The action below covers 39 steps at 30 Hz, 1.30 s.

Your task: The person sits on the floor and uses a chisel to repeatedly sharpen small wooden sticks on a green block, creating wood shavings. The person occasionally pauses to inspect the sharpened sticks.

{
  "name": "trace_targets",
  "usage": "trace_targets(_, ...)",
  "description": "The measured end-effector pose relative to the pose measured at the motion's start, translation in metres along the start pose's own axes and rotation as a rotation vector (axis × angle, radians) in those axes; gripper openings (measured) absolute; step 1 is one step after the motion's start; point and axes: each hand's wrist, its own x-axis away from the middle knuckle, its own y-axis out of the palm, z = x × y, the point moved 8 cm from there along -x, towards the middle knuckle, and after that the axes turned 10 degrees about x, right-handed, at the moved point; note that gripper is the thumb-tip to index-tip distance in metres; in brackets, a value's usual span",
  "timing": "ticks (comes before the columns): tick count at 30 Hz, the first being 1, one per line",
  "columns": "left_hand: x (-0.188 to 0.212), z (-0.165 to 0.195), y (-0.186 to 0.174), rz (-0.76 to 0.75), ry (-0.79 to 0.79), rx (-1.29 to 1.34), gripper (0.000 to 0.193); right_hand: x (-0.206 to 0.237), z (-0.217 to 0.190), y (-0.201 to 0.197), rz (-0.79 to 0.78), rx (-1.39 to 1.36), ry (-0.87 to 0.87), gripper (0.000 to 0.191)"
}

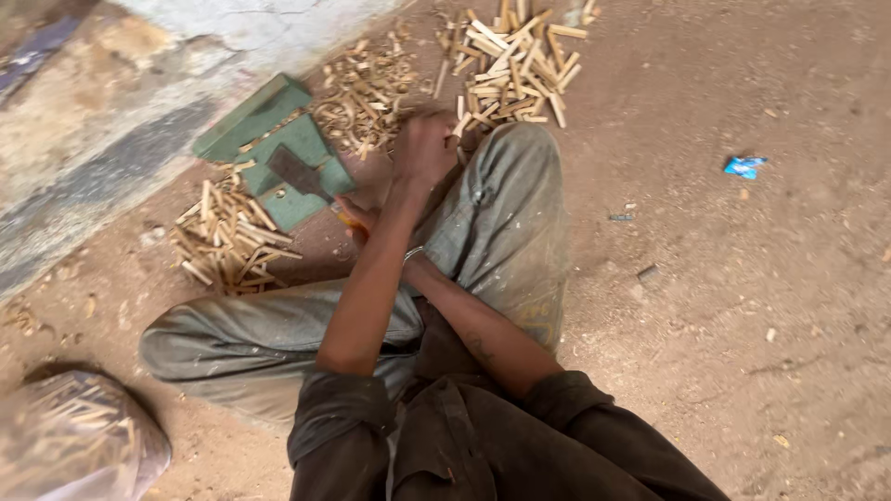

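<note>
I sit cross-legged on a dirt floor with my forearms crossed. My left hand reaches over my knee to the near edge of a pile of short pale wooden sticks. Its fingers are curled, and whether they hold a stick is not clear. My right hand is mostly hidden behind my left forearm. It grips the orange handle of a dark flat blade, which lies across a green wooden block.
Thin wood shavings lie beyond the block, and a second heap of cut sticks sits beside it. A clear plastic bag of sticks is at the bottom left. A rough wall runs along the left. A blue wrapper lies to the right.
</note>
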Motion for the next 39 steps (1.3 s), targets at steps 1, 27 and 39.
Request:
trace_targets(1,0.009,-0.003,-0.014,0.074,0.02,0.071,0.018,0.001,0.006,0.001,-0.009,0.017,0.036,0.07)
trace_targets(27,0.103,-0.221,-0.196,0.631,-0.602,0.304,0.013,0.019,0.043,-0.021,0.279,0.05,0.168,0.051)
trace_targets(39,0.151,-0.159,-0.19,0.678,-0.054,0.139,0.021,0.03,-0.017,0.018,0.167,0.381,-0.025,0.047)
